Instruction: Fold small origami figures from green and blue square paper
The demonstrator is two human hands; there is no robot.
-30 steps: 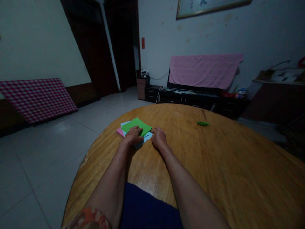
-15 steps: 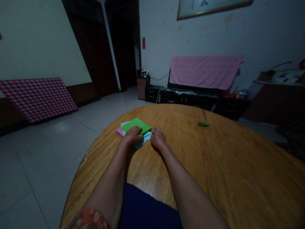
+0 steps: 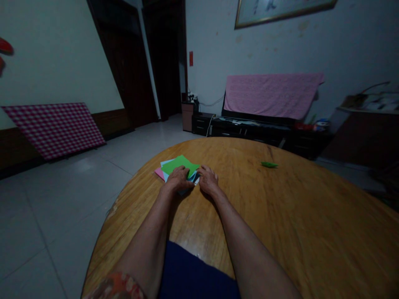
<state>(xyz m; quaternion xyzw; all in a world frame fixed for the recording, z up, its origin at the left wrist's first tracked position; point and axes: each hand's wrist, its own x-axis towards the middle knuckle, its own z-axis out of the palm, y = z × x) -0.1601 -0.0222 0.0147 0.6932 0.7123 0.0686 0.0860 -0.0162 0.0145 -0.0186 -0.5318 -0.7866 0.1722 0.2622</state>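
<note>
A loose pile of coloured paper holds a green sheet [image 3: 180, 162] on top, with light blue sheets [image 3: 163, 163] and a pink sheet [image 3: 159, 172] showing under it. My left hand [image 3: 178, 177] rests over the pile's near side, fingers laid on the sheets and thumb pointing right. At the pile's right corner, my right hand [image 3: 208, 180] is closed with curled fingers against the paper edges, which are slightly raised there. Its fingertips are partly hidden. Away to the right lies a small folded green paper piece [image 3: 269, 165], touched by neither hand.
The round wooden table [image 3: 246, 216] spreads under both forearms, its curved edge at left and far side. Beyond it stand a low black cabinet [image 3: 229, 129] and a screen under a pink cloth [image 3: 271, 95]. A checked cloth panel [image 3: 62, 131] leans at left.
My left hand has slid slightly right and nearer my right hand, and its thumb now covers more of the blue sheets. The whole view has shifted slightly.
</note>
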